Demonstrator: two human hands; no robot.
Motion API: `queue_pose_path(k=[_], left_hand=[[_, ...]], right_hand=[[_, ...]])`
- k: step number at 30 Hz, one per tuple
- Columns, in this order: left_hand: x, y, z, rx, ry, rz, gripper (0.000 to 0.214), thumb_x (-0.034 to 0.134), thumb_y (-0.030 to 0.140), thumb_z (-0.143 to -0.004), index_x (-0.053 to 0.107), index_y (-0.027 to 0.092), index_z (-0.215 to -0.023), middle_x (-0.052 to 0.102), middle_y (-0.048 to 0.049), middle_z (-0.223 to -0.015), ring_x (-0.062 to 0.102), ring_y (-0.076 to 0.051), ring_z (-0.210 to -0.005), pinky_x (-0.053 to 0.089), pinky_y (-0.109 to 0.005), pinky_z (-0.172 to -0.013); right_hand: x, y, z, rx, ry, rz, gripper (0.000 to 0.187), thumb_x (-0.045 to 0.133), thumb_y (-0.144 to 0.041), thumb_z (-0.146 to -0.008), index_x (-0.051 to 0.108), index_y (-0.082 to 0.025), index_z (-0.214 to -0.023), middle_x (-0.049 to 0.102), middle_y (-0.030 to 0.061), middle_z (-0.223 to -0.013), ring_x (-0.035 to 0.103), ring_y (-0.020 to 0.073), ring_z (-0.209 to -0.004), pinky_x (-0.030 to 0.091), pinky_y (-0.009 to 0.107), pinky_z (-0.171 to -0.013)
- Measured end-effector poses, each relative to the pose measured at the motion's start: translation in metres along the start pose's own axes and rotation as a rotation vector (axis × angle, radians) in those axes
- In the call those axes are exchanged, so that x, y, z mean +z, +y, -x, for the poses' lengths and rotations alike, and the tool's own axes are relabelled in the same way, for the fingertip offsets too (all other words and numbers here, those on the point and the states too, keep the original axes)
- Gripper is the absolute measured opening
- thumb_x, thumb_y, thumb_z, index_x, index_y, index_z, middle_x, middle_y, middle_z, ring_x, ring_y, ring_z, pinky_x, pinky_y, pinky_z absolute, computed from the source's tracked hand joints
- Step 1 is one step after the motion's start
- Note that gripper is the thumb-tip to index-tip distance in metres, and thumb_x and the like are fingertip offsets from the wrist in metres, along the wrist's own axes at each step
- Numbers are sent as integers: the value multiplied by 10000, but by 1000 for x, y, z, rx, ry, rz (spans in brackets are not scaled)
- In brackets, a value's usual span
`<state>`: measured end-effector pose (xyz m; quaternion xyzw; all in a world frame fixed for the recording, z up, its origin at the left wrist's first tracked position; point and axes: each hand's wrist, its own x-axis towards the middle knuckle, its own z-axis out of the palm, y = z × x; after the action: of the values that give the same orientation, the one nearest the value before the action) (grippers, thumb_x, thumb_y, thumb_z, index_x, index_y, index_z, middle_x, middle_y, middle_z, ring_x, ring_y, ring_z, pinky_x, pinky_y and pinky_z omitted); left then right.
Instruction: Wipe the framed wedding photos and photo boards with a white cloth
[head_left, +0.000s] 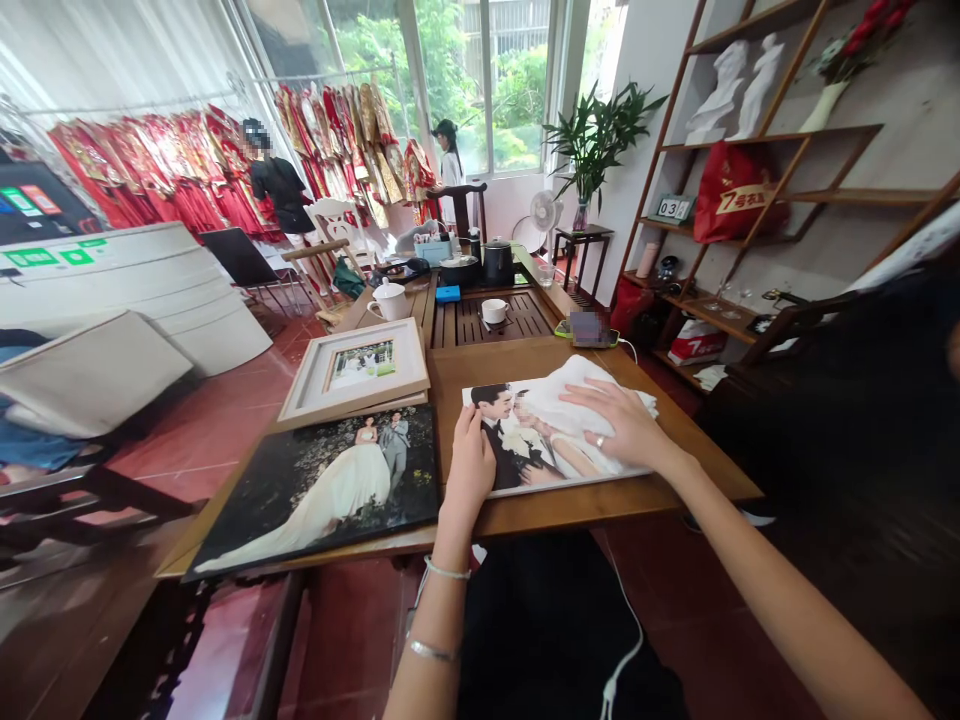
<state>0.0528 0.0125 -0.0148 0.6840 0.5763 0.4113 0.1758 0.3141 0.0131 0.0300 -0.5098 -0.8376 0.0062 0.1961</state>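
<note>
A wedding photo panel with a couple on it lies on the wooden table's near side. My left hand grips its left edge, closed with the fingers along the side. Over the panel's upper right part is a crumpled white cloth. My right hand, with a ring on it, rests on top of this cloth with fingers stretched out and apart. The cloth and that hand hide part of the picture. To the left, a larger dark wedding photo panel lies flat, close to my left wrist.
A light-framed photo lies behind the dark panel. Farther back on the table are a lidded white mug, a slatted tea tray with a white cup, and a phone with a cable. Two people stand by red garments.
</note>
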Motion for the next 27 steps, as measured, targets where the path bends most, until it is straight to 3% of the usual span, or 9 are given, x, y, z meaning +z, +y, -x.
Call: queue_pose_path(k=[4, 7, 10, 15, 18, 21, 27], left_hand=[[3, -2, -4, 12, 5, 3, 443, 388, 107, -890, 543, 109, -1304, 467, -177, -1446, 374, -268, -1399, 273, -444, -1185], [3, -4, -5, 25, -6, -6, 446, 367, 109, -899, 537, 87, -1310, 451, -190, -1456, 362, -268, -1406, 266, -441, -1187], [3, -6, -6, 43, -21, -10, 459, 351, 103, -898, 525, 79, -1323, 447, -195, -1458, 354, -266, -1410, 266, -441, -1186], [2, -7, -6, 29, -17, 8, 455, 370, 101, -891, 529, 81, -1317, 438, -194, -1466, 349, -270, -1413, 255, -443, -1192], [2, -6, -5, 11, -18, 13, 446, 369, 115, -903, 533, 100, -1317, 436, -182, -1471, 351, -266, -1412, 246, -448, -1194], [1, -5, -5, 10, -32, 16, 446, 369, 116, -903, 537, 111, -1316, 430, -171, -1477, 343, -263, -1417, 242, -451, -1195], [0, -4, -5, 27, -33, 5, 449, 365, 121, -901, 538, 89, -1314, 423, -186, -1479, 355, -261, -1410, 265, -442, -1187]], right_hand=[[8, -4, -40, 48, -25, 36, 595, 545, -235, -773, 521, -290, -1365, 483, 16, -1458, 376, 353, -1337, 340, 581, -1006], [10, -18, -49, -7, -54, 26, 607, 558, -234, -755, 527, -283, -1359, 507, 19, -1439, 391, 345, -1320, 317, 573, -1024], [9, -34, -35, -114, -84, -21, 644, 581, -225, -703, 543, -279, -1343, 521, 16, -1426, 402, 327, -1308, 282, 560, -1053], [-4, -50, 20, -263, -111, -95, 767, 561, -143, -617, 515, -320, -1362, 493, -10, -1450, 369, 311, -1340, 229, 560, -1078], [-13, -41, 44, -307, -139, -142, 797, 538, -109, -597, 509, -337, -1360, 478, -23, -1461, 357, 292, -1360, 222, 549, -1090], [-15, -19, 46, -253, -103, -159, 743, 534, -108, -624, 541, -331, -1333, 512, -9, -1434, 382, 287, -1351, 254, 535, -1085], [2, 14, -9, -42, 1, -85, 616, 558, -190, -721, 557, -280, -1330, 527, 29, -1420, 416, 310, -1325, 319, 543, -1052]])
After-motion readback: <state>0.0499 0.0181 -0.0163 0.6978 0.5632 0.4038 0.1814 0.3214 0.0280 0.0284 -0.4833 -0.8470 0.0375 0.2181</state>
